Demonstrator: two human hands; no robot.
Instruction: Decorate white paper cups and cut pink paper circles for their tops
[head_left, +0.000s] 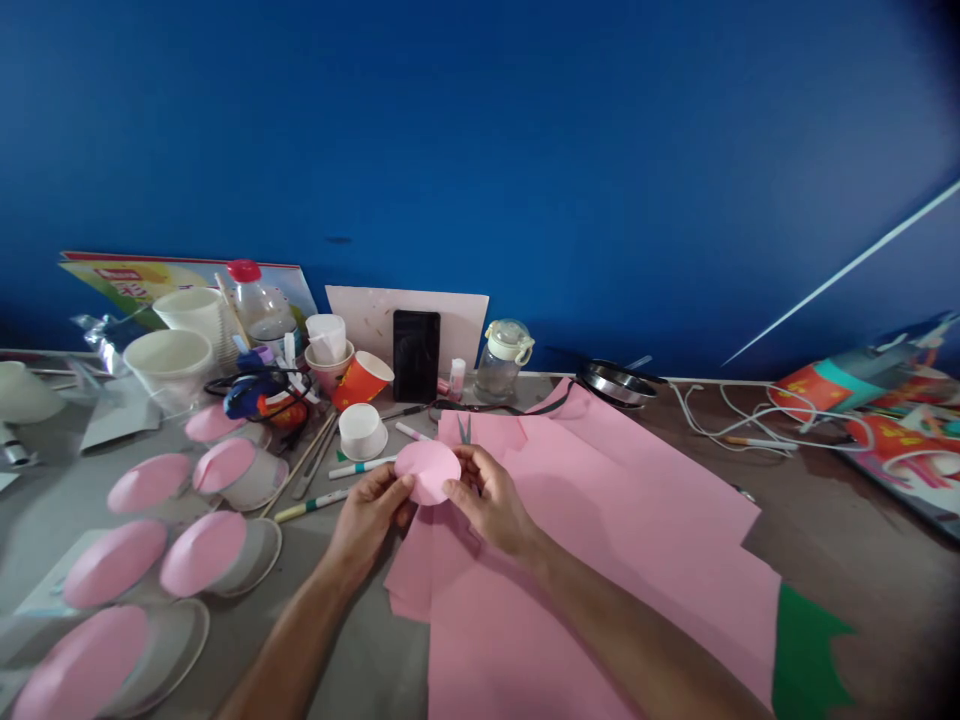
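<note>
A pink paper circle (427, 470) is held up between both my hands over the table. My left hand (373, 510) pinches its lower left edge with thumb and fingers. At the circle's right edge, my right hand (489, 497) grips the paper and also seems to carry scissors (464, 430), whose blade tips poke up behind the circle. Large pink paper sheets (600, 530) lie under and to the right of my hands.
Several paper cups capped with pink circles (202, 552) lie at the left. Behind stand white cups (171, 362), a bottle (259, 305), a red cup (363, 380), a black phone (416, 355), a jar (504, 360), markers (360, 467) and a metal bowl (619, 382). White cable (720, 420) trails right.
</note>
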